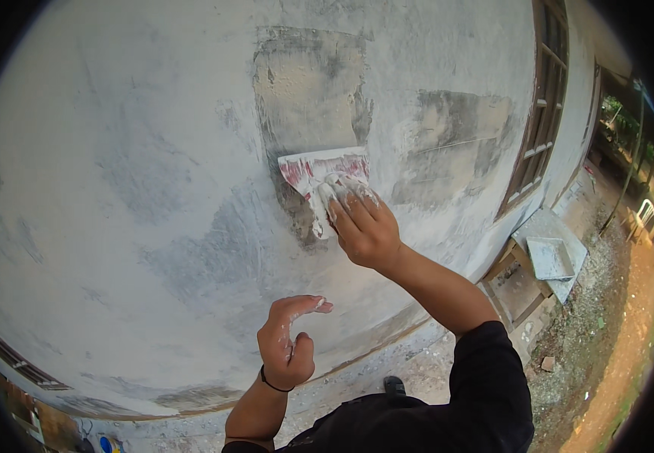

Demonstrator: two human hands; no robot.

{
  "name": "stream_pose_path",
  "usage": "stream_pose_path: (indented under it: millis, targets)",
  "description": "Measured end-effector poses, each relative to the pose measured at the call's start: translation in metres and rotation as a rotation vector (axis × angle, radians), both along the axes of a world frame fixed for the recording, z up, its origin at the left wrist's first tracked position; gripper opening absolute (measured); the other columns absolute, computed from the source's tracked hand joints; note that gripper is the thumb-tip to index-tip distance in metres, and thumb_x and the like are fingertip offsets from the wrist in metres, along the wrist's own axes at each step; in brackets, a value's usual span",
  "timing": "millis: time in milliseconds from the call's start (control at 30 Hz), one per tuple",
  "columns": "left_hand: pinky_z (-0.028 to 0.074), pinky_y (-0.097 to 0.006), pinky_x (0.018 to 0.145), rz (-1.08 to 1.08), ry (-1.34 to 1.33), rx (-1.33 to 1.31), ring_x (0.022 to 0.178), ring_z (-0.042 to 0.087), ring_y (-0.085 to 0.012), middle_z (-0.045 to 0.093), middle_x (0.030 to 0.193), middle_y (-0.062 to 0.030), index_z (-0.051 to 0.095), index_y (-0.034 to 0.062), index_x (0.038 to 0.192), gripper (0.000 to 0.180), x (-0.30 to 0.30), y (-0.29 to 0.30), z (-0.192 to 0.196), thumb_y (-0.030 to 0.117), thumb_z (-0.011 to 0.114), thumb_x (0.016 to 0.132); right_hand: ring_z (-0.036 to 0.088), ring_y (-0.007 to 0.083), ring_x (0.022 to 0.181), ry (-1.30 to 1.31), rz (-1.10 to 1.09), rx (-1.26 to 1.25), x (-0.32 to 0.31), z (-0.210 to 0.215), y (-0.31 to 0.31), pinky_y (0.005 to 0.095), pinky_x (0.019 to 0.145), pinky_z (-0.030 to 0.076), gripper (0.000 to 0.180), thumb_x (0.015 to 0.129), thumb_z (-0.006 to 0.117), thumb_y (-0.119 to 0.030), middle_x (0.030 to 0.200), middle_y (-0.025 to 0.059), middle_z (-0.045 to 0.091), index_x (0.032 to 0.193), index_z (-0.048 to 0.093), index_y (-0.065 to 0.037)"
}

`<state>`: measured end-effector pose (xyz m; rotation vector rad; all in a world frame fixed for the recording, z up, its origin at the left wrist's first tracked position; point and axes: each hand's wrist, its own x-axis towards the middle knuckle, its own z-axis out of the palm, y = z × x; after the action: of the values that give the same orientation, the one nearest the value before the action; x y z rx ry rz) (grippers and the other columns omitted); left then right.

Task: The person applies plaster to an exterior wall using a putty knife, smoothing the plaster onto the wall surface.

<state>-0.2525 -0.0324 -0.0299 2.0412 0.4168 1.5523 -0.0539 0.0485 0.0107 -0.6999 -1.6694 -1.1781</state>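
My right hand (368, 230), its fingers coated in white paste, grips a wide putty knife (333, 166). The knife's red and white blade rests against the wall (161, 83) at the lower part of a grey-beige patch (308, 87). White paste is smeared over the blade and its near side; the handle is hidden by my fingers. Lower down, my left hand (287, 347) is held in front of the wall with nothing in it, its fingers curved and apart from the thumb. Some white paste marks its fingertips. A dark band circles that wrist.
Another grey-beige patch (453, 147) lies right of the knife, before a brown-framed window (544, 106). At the right, a paste-spotted tray (549, 258) sits on a board over a wooden stand (514, 283). A white chair (646, 211) stands farther off. A low vent opening (17, 359) is at lower left.
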Motion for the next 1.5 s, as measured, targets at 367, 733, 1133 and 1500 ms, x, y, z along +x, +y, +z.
stream_pose_path:
  millis: [367, 733, 1133, 1500]
  targets:
    - [0.045, -0.034, 0.084, 0.025, -0.046, -0.047, 0.089, 0.064, -0.0276, 0.058, 0.099, -0.0191, 0.054, -0.0071, 0.104, 0.053, -0.012, 0.007, -0.009, -0.012, 0.032, 0.057, 0.06, 0.0265, 0.075, -0.071, -0.151, 0.113, -0.011, 0.027, 0.047, 0.0336, 0.066, 0.051, 0.025, 0.072, 0.059, -0.01, 0.084, 0.0159, 0.062, 0.093, 0.065, 0.002]
    - [0.045, -0.035, 0.087, -0.019, 0.066, -0.097, 0.088, 0.062, -0.026, 0.062, 0.092, -0.0191, 0.053, -0.0086, 0.102, 0.054, 0.001, -0.006, -0.019, -0.011, 0.031, 0.053, 0.062, 0.027, 0.082, -0.133, -0.073, -0.215, 0.0, -0.113, 0.002, 0.0414, 0.084, 0.05, 0.021, 0.075, 0.06, -0.013, 0.082, 0.0142, 0.062, 0.089, 0.064, 0.002]
    - [0.046, -0.037, 0.086, 0.035, -0.055, -0.052, 0.09, 0.061, -0.0275, 0.061, 0.092, -0.0206, 0.053, -0.0087, 0.104, 0.054, -0.009, -0.023, -0.01, -0.011, 0.031, 0.054, 0.06, 0.0341, 0.085, 0.048, -0.01, 0.016, 0.002, 0.078, -0.021, 0.0371, 0.072, 0.051, 0.044, 0.055, 0.059, 0.009, 0.09, 0.0201, 0.059, 0.099, 0.06, 0.006]
    - [0.046, -0.032, 0.084, 0.064, -0.064, -0.07, 0.088, 0.064, -0.0255, 0.06, 0.096, -0.0179, 0.055, -0.006, 0.104, 0.051, -0.01, -0.027, -0.011, -0.012, 0.034, 0.057, 0.059, 0.0259, 0.078, -0.201, -0.197, 0.009, -0.008, 0.026, 0.034, 0.0325, 0.07, 0.051, 0.027, 0.072, 0.054, -0.01, 0.087, 0.0174, 0.061, 0.093, 0.063, 0.003]
